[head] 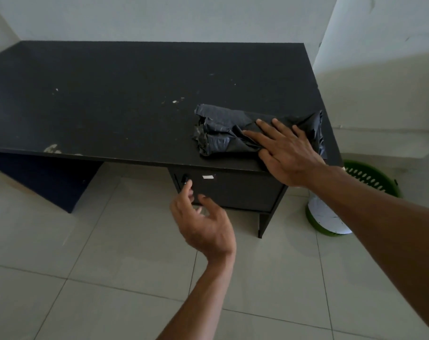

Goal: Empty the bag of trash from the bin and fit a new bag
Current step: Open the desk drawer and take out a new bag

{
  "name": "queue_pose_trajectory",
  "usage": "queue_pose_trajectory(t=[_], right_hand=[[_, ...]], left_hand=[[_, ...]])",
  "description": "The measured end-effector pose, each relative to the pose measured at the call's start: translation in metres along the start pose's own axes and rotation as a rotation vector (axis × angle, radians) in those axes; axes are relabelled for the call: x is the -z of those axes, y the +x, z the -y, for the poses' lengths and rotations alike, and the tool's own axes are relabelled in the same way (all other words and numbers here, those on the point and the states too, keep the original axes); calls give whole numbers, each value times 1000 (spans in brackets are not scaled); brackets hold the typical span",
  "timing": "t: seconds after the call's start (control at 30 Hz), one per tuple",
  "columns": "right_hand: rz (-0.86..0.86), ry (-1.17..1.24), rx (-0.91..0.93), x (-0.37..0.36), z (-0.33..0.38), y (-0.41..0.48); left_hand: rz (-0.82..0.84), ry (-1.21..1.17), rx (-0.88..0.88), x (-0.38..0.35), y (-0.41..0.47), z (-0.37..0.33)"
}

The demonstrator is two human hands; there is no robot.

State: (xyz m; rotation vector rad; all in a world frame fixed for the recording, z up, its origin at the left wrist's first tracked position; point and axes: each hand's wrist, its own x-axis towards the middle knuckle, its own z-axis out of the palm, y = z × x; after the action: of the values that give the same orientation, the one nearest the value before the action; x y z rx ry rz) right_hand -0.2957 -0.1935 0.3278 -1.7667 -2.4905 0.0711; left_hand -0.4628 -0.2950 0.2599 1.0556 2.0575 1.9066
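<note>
The right hand (286,153) lies flat on a folded black trash bag (223,133), its 4 fingers straight and spread and the thumb out to the side. It presses the bag and does not clasp it. The bag sits on the black desk (110,94), near the corner closest to that wrist.

The left hand (206,224) hangs in the air below the desk's front edge, fingers loosely curled and holding nothing. Its fingertips are near the small knob (184,179) of the cabinet door (233,190).

The bag looks like thin plastic film, so it is probably very light, limp, a little slick, and unlikely to be harmed by handling. A flat palm would likely only slide it. A pinch through several layers at the loose crumpled end beyond the fingertips should hold better, and shaking from an open edge would let it unfold.

Its long axis runs roughly along the desk's front edge. The rumpled end lies past the fingertips, and the other end reaches behind the wrist toward the desk's side edge. Which end is the mouth cannot be told.

Beyond the right forearm, on the floor beside the desk, stands a green bin (370,177) with a white bag (324,214) showing in it, partly hidden by the arm.
</note>
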Motion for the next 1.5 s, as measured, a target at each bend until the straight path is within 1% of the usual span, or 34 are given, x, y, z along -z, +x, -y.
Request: queue_pose_trajectory(t=[0.03,0.1,0.17,0.2,0.23,0.27,0.33,0.37,0.43,0.5,0.57,0.67,0.73,0.8,0.9,0.97,1.0,1.07,1.13,1.17,1.23,1.33,1.4,1.47,1.5], right_hand=[[1,2,1,0,-1,0],[-4,9,2,-2,-2,0],[0,16,14,-1,-4,1],[10,21,22,-1,-6,1],[23,25,32,0,-9,0],[33,28,40,2,-14,-2],[40,35,39,4,-23,-7],[36,42,33,5,-28,-9],[27,64,26,8,-38,-14],[17,85,20,14,-52,-18],[11,115,20,19,-71,-23],[-48,253,-1,19,-102,-34],[-95,294,5,16,-127,-42],[-114,242,16,12,-158,-49],[-80,156,1,3,-212,-59],[-17,138,-72,-7,-253,-69],[19,125,-111,-14,-274,-74],[98,74,-173,-30,-315,-82],[142,54,-255,-56,-354,-92],[134,53,-301,-70,-372,-96],[167,108,-360,-101,-396,-100],[120,295,-443,-152,-421,-103],[111,333,-463,-187,-433,-106],[142,364,-483,-223,-451,-109],[140,378,-496,-242,-460,-110]], left_hand=[[-33,-10,-56,8,4,-6],[-38,8,-147,9,20,-27],[30,150,-241,-10,43,-53],[117,248,-297,-25,54,-64],[243,348,-341,-42,63,-72],[399,436,-350,-59,72,-78],[692,579,-270,-89,79,-80],[764,653,-242,-101,76,-79],[766,738,-298,-117,60,-79],[706,725,-387,-130,39,-86],[668,693,-413,-145,21,-94],[682,657,-416,-172,-4,-111],[717,643,-435,-192,-21,-123],[761,632,-491,-212,-37,-135],[856,660,-637,-247,-62,-150],[969,659,-737,-277,-90,-154],[1037,657,-743,-293,-106,-152],[1147,611,-682,-326,-139,-142],[1165,490,-513,-356,-175,-125],[1151,430,-423,-371,-191,-117],[1090,295,-182,-393,-222,-95],[1018,39,207,-424,-263,-60],[982,-20,476,-439,-286,-37],[955,-17,631,-456,-308,-12],[942,-41,661,-462,-317,3]])
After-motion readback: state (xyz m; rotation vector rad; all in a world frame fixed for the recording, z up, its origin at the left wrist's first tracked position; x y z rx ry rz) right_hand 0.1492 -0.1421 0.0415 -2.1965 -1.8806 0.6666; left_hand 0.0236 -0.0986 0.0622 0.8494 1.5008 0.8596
